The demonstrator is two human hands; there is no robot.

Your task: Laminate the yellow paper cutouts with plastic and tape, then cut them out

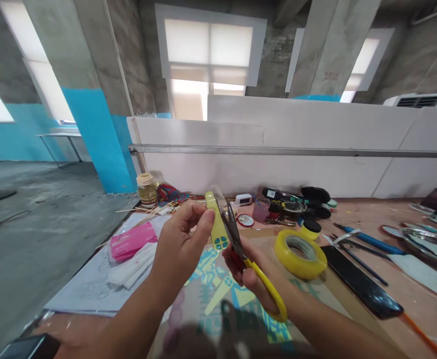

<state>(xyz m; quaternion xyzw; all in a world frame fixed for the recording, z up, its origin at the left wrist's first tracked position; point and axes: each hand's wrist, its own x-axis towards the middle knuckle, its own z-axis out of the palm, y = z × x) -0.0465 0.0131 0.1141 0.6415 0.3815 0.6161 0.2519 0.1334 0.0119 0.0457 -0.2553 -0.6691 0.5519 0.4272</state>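
My left hand (184, 249) pinches the edge of a yellow-green cut-out strip (218, 224), long and rounded, with a blue-green wheel-like pattern at its lower end. In my right hand (256, 276) is a pair of scissors (265, 289) with yellow handles and dark blades. The blades point up and stand slightly apart, beside the right edge of the strip. A thin clear sliver shows near the blade tips. Below both hands lies a brown sheet (256, 244) bearing yellow and blue-green cut-out pieces (218, 294). My fingers partly hide the scissor handles.
A roll of yellow tape (301, 253) and a black phone (360, 279) lie on the right. Pink packaging (133, 241) rests on white papers at left. A lidded jar (147, 189), a cup (261, 209) and small tools line the back, before a white partition (297, 124).
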